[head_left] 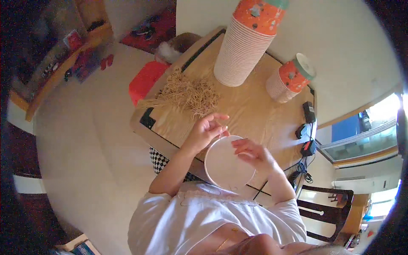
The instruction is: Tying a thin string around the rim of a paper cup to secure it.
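Observation:
A round white paper tub (225,168) faces me with its mouth up, at the near table edge close to my body. At the tub's far left rim is my left hand (205,132), thumb and fingertips drawn together; whatever they pinch is too small to make out. My right hand (255,156) reaches over the right side of the tub's mouth with its fingers stretched out, slightly blurred. Beyond my left hand lies a loose heap of tan curly strands (189,94) on the wooden table (250,112).
A tall stack of paper tubs (244,53), orange-printed at the top, stands at the far side. Right of it is a shorter stack (289,80). Black adapters (309,112) and cables line the right edge. A red stool (146,80) and dark chair (325,210) flank the table.

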A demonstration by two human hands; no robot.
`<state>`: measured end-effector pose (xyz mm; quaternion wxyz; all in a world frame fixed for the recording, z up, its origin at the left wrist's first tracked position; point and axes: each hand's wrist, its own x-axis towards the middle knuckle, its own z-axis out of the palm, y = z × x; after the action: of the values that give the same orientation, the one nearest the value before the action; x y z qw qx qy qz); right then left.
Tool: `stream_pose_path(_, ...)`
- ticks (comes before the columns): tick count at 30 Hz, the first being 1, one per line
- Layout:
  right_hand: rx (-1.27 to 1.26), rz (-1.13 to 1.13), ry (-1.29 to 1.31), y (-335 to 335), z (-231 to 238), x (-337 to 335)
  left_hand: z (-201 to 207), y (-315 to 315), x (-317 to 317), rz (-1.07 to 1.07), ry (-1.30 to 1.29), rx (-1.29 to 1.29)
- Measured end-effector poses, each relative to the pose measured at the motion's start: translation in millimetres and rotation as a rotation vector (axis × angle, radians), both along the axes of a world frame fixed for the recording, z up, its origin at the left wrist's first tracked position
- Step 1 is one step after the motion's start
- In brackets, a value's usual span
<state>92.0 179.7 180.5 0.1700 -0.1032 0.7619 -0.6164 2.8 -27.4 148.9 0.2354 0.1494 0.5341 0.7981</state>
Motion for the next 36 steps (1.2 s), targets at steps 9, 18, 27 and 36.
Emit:
stream_pose_path(9, -0.554, -0.228, -0.349, -15.7, 10.6, -1.9, 3.8, -1.5, 16.3, 0.091, 0.436, -0.322)
stream_pose_path(18, -0.391, -0.401, -0.389, 46.9, -14.8, 5.5, -29.4, -35.7, 33.6, 0.201, 0.654, -0.876)
stream_pose_path(27, -0.491, -0.362, -0.356, 56.0, -90.7, 2.5, 9.4, -36.3, 49.8, 0.373, 0.902, -0.571)
stream_pose_path(36, 0.008, -0.175, 0.155, 47.1, 10.0, -21.7, 13.0, -39.7, 56.8, 0.413, 1.304, -0.585)
